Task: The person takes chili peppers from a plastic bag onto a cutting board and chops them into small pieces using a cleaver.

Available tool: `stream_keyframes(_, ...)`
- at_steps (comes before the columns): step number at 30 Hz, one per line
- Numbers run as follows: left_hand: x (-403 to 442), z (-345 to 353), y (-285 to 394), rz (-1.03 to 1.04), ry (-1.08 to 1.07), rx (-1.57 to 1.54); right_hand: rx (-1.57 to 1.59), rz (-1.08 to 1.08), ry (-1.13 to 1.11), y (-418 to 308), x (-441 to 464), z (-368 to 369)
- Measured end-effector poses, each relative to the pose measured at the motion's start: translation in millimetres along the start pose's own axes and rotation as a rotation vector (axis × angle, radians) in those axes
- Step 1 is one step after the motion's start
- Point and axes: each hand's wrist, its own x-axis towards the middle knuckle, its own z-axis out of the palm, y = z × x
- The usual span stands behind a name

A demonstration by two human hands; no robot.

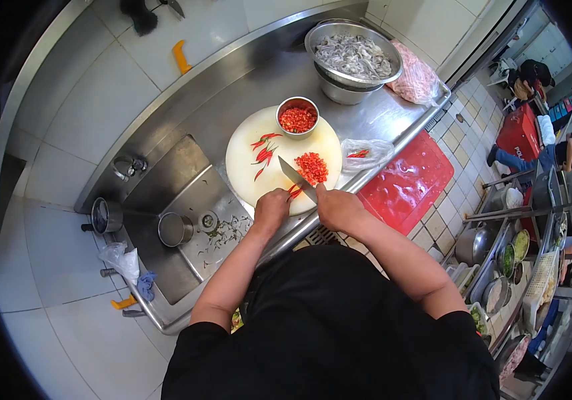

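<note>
A round white cutting board (243, 157) lies on the steel counter in front of me. My right hand (337, 207) is wrapped round the handle of a kitchen knife (293, 175), its blade slanting over the board. My left hand (273, 209) has its fingers closed on red chili peppers (295, 192) at the board's near edge, beside the blade. Chopped red chili (311, 168) is heaped right of the knife. Several whole chilies (264, 155) lie to the left. A steel cup (297, 118) of chopped chili stands at the board's far edge.
A plastic bag (367, 155) with chilies lies right of the board. Behind stand a colander of pale, squid-like pieces (354, 56) and a bag of pink meat (414, 75). At left is a sink (178, 267) with scraps. People (553, 155) and loaded shelves (476, 243) are at right.
</note>
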Motion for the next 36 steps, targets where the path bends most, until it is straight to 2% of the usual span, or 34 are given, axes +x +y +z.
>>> stream_keyframes(9,6,-1,0,0.038,-0.027,0.004,-0.081,0.009,0.015,14,-4,33)
stream_keyframes(12,11,-4,0,0.039,-0.038,-0.004,-0.091,-0.006,-0.017,5,10,0)
stream_keyframes(14,7,-3,0,0.033,-0.057,-0.012,-0.103,0.028,-0.123,-7,5,-24)
stream_keyframes(21,9,-9,3,0.032,-0.037,-0.066,-0.038,-0.014,0.036,20,-7,36)
stream_keyframes(24,13,-6,-2,0.089,0.002,-0.068,0.011,0.010,0.068,7,14,11)
stream_keyframes(26,12,-3,-4,0.045,-0.018,-0.077,-0.067,0.024,-0.095,-6,13,-12)
stream_keyframes(27,12,0,-5,0.045,-0.008,-0.064,-0.044,0.043,-0.108,-7,8,-8)
stream_keyframes(32,9,-4,-1,0.022,-0.004,-0.060,0.001,0.043,-0.061,5,-15,35)
stream_keyframes(34,6,-2,-2,0.034,-0.007,-0.052,0.026,0.000,0.043,8,-1,29)
stream_keyframes(36,9,3,-6,0.038,0.030,-0.086,0.033,0.015,-0.010,-5,6,0)
